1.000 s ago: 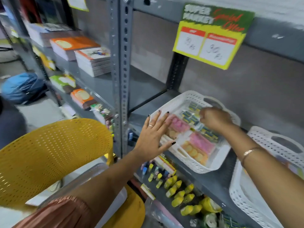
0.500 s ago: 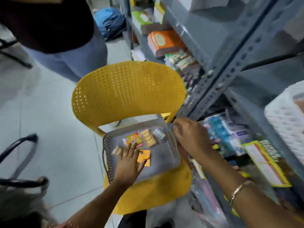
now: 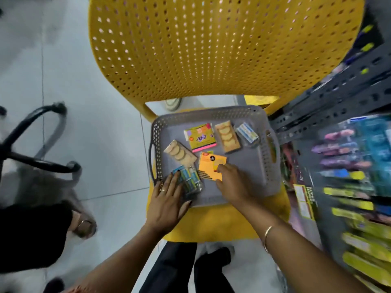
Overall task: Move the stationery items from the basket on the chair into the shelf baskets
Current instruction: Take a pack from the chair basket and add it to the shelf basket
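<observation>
Blurring shelf goods (image 3: pixel 347 157) beside grey basket (image 3: pixel 273 166)

The yellow chair (image 3: pixel 222 45) is perforated matt plastic. The grey basket (image 3: pixel 269 166) is latticed plastic; the tile floor (image 3: pixel 95 123) looks smooth and faintly glossy.

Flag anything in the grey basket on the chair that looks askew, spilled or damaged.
Nothing looks damaged or spilled. The packets in the grey basket simply lie loose at mixed angles: the eraser pack sits diagonal, and the orange card is tilted under the right hand. The left hand rests on the blue pack.
</observation>
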### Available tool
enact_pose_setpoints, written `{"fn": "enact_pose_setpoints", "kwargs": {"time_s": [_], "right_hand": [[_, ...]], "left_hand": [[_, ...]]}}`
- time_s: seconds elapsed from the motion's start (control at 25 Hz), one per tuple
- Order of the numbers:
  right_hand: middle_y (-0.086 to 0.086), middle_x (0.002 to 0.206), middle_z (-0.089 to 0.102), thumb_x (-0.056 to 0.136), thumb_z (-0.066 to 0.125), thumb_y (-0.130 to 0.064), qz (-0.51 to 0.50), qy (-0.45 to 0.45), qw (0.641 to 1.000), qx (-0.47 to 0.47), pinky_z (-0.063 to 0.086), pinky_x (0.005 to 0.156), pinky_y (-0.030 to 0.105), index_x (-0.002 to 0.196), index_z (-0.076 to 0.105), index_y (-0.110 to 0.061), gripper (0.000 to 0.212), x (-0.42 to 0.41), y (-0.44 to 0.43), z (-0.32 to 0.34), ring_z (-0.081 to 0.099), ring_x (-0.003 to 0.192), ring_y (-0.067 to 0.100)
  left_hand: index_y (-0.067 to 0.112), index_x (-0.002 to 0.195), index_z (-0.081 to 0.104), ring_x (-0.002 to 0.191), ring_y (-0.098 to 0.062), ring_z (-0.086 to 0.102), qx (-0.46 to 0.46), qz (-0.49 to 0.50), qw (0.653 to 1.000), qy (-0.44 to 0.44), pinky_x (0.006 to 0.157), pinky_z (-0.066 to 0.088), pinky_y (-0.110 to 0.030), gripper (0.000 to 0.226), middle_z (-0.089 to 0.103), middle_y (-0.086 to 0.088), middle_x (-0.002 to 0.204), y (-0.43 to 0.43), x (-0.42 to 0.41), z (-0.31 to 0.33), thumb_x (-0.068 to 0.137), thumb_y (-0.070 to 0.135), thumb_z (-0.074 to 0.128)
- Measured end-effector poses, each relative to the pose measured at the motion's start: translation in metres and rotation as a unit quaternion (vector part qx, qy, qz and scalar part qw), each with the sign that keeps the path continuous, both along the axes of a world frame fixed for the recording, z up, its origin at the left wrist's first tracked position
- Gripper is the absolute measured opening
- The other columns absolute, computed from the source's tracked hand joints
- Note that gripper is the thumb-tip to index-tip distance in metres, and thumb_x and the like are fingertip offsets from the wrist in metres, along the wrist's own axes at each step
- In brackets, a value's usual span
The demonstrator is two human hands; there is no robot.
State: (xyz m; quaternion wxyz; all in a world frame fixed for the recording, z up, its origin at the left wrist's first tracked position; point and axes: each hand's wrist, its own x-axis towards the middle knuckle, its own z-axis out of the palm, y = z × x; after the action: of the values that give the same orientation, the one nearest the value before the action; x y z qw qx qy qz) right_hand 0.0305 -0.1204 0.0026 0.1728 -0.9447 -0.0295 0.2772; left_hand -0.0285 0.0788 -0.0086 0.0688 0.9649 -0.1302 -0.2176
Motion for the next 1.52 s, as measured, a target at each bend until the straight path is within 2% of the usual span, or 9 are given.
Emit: {"fn": "enact_pose_setpoints", "kwargs": {"time_s": [0.2,0.44,0.6,0.72,0.88,1.04,1.24,1.36,1.52], "right_hand": [[0.016,0.116,0.057,0.081,0.066,-0.018,-0.008,0.026,0.999,0.041,0.047,0.083,0.044,0.113,0.051,-0.005,0.038,0.003,0.036,-0.025,0.054,0.109,0.035],[0.019,0.111,0.059,0.081,0.068,-0.016,-0.118,0.064,0.983,0.122,0.046,0.082,0.041,0.106,0.061,-0.002,0.03,0.006,0.053,-0.037,0.056,0.104,0.035],[0.022,0.09,0.065,0.079,0.07,-0.01,-0.17,0.08,0.968,0.164,0.048,0.072,0.04,0.079,0.063,-0.002,0.01,0.011,0.058,-0.034,0.061,0.086,0.034],[0.011,0.076,0.059,0.08,0.068,-0.008,-0.172,0.09,0.965,0.174,0.04,0.067,0.031,0.086,0.063,0.001,0.011,0.023,0.05,-0.029,0.056,0.076,0.025],[0.017,0.096,0.07,0.084,0.061,-0.004,-0.157,0.069,0.972,0.159,0.052,0.075,0.036,0.095,0.066,-0.005,0.012,0.039,0.034,-0.025,0.065,0.091,0.033],[0.018,0.112,0.064,0.085,0.06,-0.007,-0.078,-0.006,0.992,0.102,0.049,0.077,0.035,0.105,0.062,-0.004,0.02,0.03,0.036,-0.027,0.06,0.104,0.032],[0.013,0.134,0.042,0.072,0.074,-0.04,0.097,-0.062,0.993,-0.01,0.042,0.098,0.039,0.136,0.029,-0.011,0.084,0.004,0.031,-0.032,0.041,0.122,0.027],[0.014,0.133,0.042,0.074,0.073,-0.029,0.138,-0.101,0.984,-0.053,0.042,0.097,0.036,0.133,0.029,-0.01,0.076,-0.001,0.027,-0.038,0.04,0.12,0.027],[0.014,0.13,0.044,0.072,0.074,-0.025,0.041,-0.079,0.995,-0.035,0.045,0.092,0.037,0.129,0.034,-0.006,0.072,0.003,0.018,-0.029,0.041,0.12,0.027]], "left_hand": [[0.003,0.122,0.057,0.127,-0.036,0.043,-0.013,0.003,1.0,-0.008,0.098,0.038,-0.055,0.065,0.047,-0.019,0.139,0.0,0.0,0.0,0.086,0.05,0.03],[0.004,0.123,0.056,0.128,-0.036,0.042,-0.023,0.007,1.0,-0.01,0.1,0.036,-0.056,0.065,0.044,-0.019,0.14,0.001,-0.002,-0.005,0.087,0.051,0.03],[0.005,0.126,0.053,0.131,-0.035,0.039,-0.026,0.006,0.999,-0.021,0.101,0.035,-0.055,0.065,0.042,-0.019,0.142,0.002,-0.002,-0.008,0.087,0.052,0.03],[0.006,0.131,0.049,0.132,-0.034,0.036,-0.032,0.009,0.999,-0.03,0.103,0.033,-0.053,0.066,0.039,-0.019,0.144,0.003,-0.003,-0.01,0.088,0.053,0.029],[0.007,0.134,0.044,0.133,-0.034,0.034,-0.039,0.011,0.999,-0.035,0.105,0.029,-0.053,0.067,0.037,-0.018,0.145,0.002,-0.003,-0.011,0.088,0.053,0.029],[0.007,0.135,0.043,0.135,-0.034,0.031,-0.04,0.004,0.998,-0.041,0.105,0.025,-0.054,0.066,0.035,-0.018,0.146,0.003,-0.004,-0.014,0.089,0.053,0.028],[0.007,0.135,0.044,0.135,-0.034,0.031,-0.042,0.003,0.998,-0.052,0.106,0.023,-0.053,0.066,0.035,-0.017,0.147,0.004,-0.006,-0.019,0.089,0.052,0.027],[0.008,0.134,0.044,0.135,-0.033,0.03,-0.038,-0.003,0.998,-0.059,0.106,0.018,-0.052,0.066,0.035,-0.017,0.146,0.005,-0.007,-0.022,0.089,0.052,0.027],[0.008,0.137,0.04,0.137,-0.028,0.017,-0.034,0.0,0.998,-0.06,0.107,0.012,-0.049,0.067,0.027,-0.017,0.15,0.005,-0.007,-0.021,0.09,0.054,0.026]]}}
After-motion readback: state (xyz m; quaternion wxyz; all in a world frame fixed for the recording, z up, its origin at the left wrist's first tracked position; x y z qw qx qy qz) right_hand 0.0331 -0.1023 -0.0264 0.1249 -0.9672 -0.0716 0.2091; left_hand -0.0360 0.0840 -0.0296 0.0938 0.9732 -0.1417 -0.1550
